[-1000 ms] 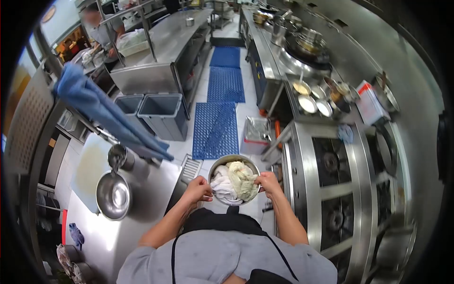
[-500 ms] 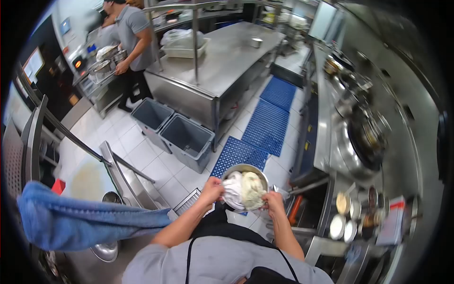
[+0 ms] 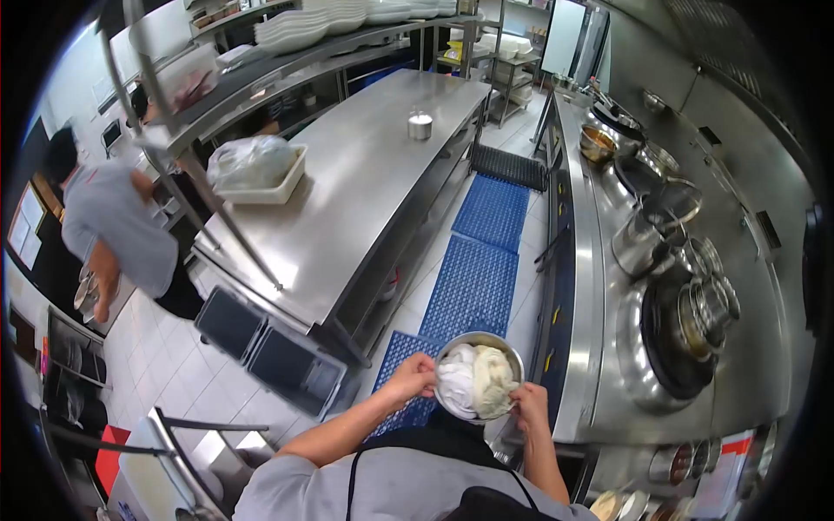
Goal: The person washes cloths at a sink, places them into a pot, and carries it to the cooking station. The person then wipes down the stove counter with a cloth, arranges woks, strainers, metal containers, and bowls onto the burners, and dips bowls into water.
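A round metal bowl [image 3: 514, 347] is held in front of my body, above the blue floor mats. Inside it lie a white soft mass [image 3: 458, 379] on the left and a pale yellowish one [image 3: 493, 379] on the right; I cannot tell what they are. My left hand [image 3: 412, 379] is closed on the bowl's left rim. On the lower right rim, my right hand [image 3: 528, 406] is closed too, thumb and fingers pinching the edge.
A steel worktable [image 3: 347, 182] runs ahead, bearing a white tub [image 3: 276, 184] and a metal cup [image 3: 420, 127]. Grey bins [image 3: 291, 369] stand at its near end. Blue mats [image 3: 473, 278] line the aisle. Pots and woks [image 3: 669, 339] fill the right-hand range. A co-worker [image 3: 126, 221] stands left.
My body has moved forward along the aisle with the bowl, and the view has turned. The blue cloth at left is out of view. The co-worker now appears farther left.
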Demonstrator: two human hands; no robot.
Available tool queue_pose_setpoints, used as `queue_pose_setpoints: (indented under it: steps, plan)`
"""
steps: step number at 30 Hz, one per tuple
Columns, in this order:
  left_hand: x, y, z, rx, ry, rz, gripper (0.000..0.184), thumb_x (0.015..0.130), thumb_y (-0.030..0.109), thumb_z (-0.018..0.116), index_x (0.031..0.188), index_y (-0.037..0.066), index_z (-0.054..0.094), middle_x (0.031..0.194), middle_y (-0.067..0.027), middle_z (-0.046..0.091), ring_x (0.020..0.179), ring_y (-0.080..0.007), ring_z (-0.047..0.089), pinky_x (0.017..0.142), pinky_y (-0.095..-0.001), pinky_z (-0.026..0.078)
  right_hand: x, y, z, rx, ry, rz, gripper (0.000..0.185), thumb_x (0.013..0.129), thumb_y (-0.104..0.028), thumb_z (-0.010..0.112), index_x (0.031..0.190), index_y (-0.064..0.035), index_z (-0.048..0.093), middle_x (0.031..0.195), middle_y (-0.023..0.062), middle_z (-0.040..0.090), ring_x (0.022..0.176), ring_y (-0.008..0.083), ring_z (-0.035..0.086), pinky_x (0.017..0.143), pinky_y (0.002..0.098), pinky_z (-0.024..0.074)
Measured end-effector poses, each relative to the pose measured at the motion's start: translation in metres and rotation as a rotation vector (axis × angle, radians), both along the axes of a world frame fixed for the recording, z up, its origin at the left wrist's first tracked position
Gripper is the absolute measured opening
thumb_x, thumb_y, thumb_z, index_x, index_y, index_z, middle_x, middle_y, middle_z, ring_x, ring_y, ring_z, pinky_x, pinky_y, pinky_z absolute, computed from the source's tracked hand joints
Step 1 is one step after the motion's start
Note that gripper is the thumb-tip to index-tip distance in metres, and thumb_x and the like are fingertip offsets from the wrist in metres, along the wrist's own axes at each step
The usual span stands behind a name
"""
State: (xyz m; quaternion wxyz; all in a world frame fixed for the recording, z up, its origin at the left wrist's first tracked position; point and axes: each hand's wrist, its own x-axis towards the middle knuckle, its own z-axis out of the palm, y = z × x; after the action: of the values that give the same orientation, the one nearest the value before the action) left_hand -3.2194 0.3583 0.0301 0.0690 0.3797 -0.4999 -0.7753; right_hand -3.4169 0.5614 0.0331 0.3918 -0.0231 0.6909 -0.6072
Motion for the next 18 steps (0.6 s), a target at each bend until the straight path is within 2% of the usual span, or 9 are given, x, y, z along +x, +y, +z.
queue_pose_setpoints:
  steps: [3, 5, 7, 8, 10, 13, 16, 17, 18]
  plan:
    - [-0.047, -0.057, 0.004, -0.115, -0.063, 0.075, 0.015, 0.078, 0.003, 0.067, 0.087, 0.005, 0.055, 0.075, -0.0024, 0.056, 0.067, -0.0124, 0.060, 0.057, -0.0261, 0.053, -0.074, -0.072, -0.015, -0.025, 0.058, 0.096, 0.001, 0.068, -0.003, 0.064, 0.068, -0.0023, 0.064, 0.062, 0.0046, 0.060, 0.048, 0.0127, 0.054, 0.040, 0.0262, 0.0423]
    - [-0.072, -0.093, 0.002, -0.146, -0.100, 0.130, 0.011, 0.076, 0.003, 0.068, 0.078, 0.004, 0.057, 0.074, -0.0028, 0.057, 0.066, -0.0128, 0.059, 0.057, -0.0270, 0.054, -0.122, -0.124, -0.011, -0.033, 0.058, 0.220, 0.003, 0.070, -0.001, 0.063, 0.067, -0.0009, 0.063, 0.063, 0.0051, 0.061, 0.050, 0.0151, 0.059, 0.044, 0.0320, 0.0514]
    - [-0.100, -0.130, 0.007, -0.129, -0.118, 0.188, 0.012, 0.074, 0.003, 0.069, 0.070, 0.003, 0.058, 0.069, -0.0031, 0.057, 0.065, -0.0129, 0.060, 0.057, -0.0285, 0.055, -0.168, -0.181, -0.012, -0.008, 0.111, 0.338, 0.013, 0.071, -0.002, 0.063, 0.059, -0.0025, 0.058, 0.056, 0.0023, 0.056, 0.046, 0.0120, 0.054, 0.041, 0.0302, 0.0459]
    - [-0.111, -0.151, 0.005, -0.154, -0.176, 0.163, 0.010, 0.076, 0.001, 0.067, 0.072, 0.004, 0.058, 0.072, -0.0051, 0.061, 0.067, -0.0165, 0.063, 0.063, -0.0298, 0.056, -0.187, -0.207, -0.009, -0.029, 0.127, 0.376, 0.014, 0.071, -0.003, 0.064, 0.058, -0.0030, 0.057, 0.055, 0.0018, 0.055, 0.046, 0.0112, 0.052, 0.041, 0.0296, 0.0445]
    - [-0.135, -0.182, 0.007, -0.119, -0.161, 0.204, 0.005, 0.075, 0.001, 0.067, 0.077, 0.002, 0.063, 0.072, -0.0067, 0.064, 0.063, -0.0173, 0.063, 0.060, -0.0300, 0.056, -0.218, -0.255, 0.002, -0.069, 0.159, 0.456, 0.016, 0.071, -0.004, 0.065, 0.057, -0.0039, 0.056, 0.053, 0.0008, 0.053, 0.044, 0.0096, 0.049, 0.040, 0.0284, 0.0416]
    - [-0.193, -0.230, 0.005, -0.101, -0.212, 0.314, 0.013, 0.073, 0.004, 0.069, 0.064, 0.002, 0.060, 0.062, -0.0046, 0.059, 0.053, -0.0133, 0.056, 0.049, -0.0282, 0.048, -0.270, -0.324, 0.006, -0.145, 0.208, 0.541, 0.018, 0.072, -0.006, 0.065, 0.057, -0.0047, 0.056, 0.052, 0.0003, 0.052, 0.044, 0.0087, 0.048, 0.040, 0.0266, 0.0391]
    - [-0.243, -0.298, -0.062, -0.304, -0.174, 0.291, 0.017, 0.070, 0.007, 0.070, 0.059, 0.000, 0.059, 0.056, -0.0041, 0.055, 0.050, -0.0119, 0.052, 0.046, -0.0296, 0.043, -0.318, -0.379, 0.017, -0.109, 0.239, 0.521, 0.018, 0.072, -0.006, 0.065, 0.057, -0.0047, 0.055, 0.052, -0.0001, 0.051, 0.045, 0.0085, 0.048, 0.040, 0.0258, 0.0372]
    - [-0.268, -0.319, -0.058, -0.354, -0.207, 0.300, 0.019, 0.067, 0.009, 0.069, 0.056, 0.000, 0.058, 0.050, -0.0025, 0.051, 0.047, -0.0109, 0.049, 0.044, -0.0314, 0.040, -0.339, -0.392, 0.007, -0.042, 0.357, 0.521, 0.019, 0.073, -0.006, 0.065, 0.057, -0.0047, 0.054, 0.053, -0.0006, 0.051, 0.045, 0.0082, 0.048, 0.041, 0.0255, 0.0394]
    - [-0.296, -0.342, -0.046, -0.421, -0.228, 0.255, 0.021, 0.068, 0.012, 0.067, 0.055, -0.002, 0.058, 0.048, -0.0039, 0.052, 0.045, -0.0127, 0.050, 0.043, -0.0328, 0.041, -0.362, -0.414, 0.015, -0.055, 0.333, 0.444, 0.019, 0.072, -0.005, 0.065, 0.057, -0.0049, 0.053, 0.054, -0.0009, 0.051, 0.046, 0.0081, 0.048, 0.041, 0.0257, 0.0407]
